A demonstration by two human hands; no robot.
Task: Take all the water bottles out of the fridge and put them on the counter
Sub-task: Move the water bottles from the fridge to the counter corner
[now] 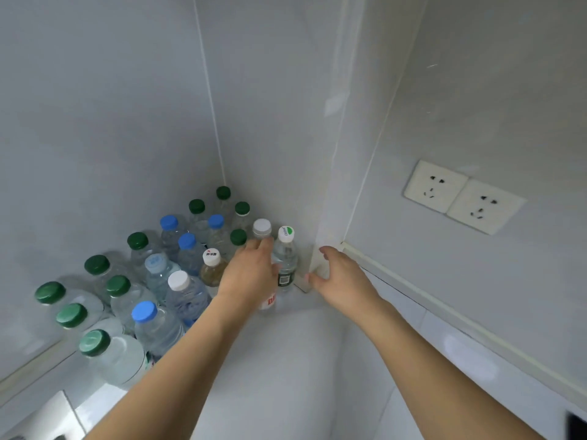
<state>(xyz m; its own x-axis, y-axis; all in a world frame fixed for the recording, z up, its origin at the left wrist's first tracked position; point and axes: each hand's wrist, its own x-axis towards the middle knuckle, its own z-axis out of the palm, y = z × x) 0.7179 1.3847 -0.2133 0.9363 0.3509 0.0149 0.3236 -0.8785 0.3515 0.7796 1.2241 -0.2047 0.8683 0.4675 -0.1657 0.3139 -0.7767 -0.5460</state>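
Many bottles already on counter (286, 360), fridge unseen.
Left hand (251, 274) grips white-cap bottle (262, 228) at 12 o'clock; right hand (340, 277) relaxed, empty, at 3 o'clock.

Two white wall sockets (463, 196) side by side on the pale grey wall (495, 90) at right, tilted in the wide-angle view, each with dark pin holes. Below them, a cream trim strip (444, 308) running diagonally along the foot of that wall. Pale wall corner (330, 192) jutting forward at centre. A thin white seam (209, 90) running down the far corner of the walls. Dark object (576, 423) cut off at bottom right, too little showing to identify.
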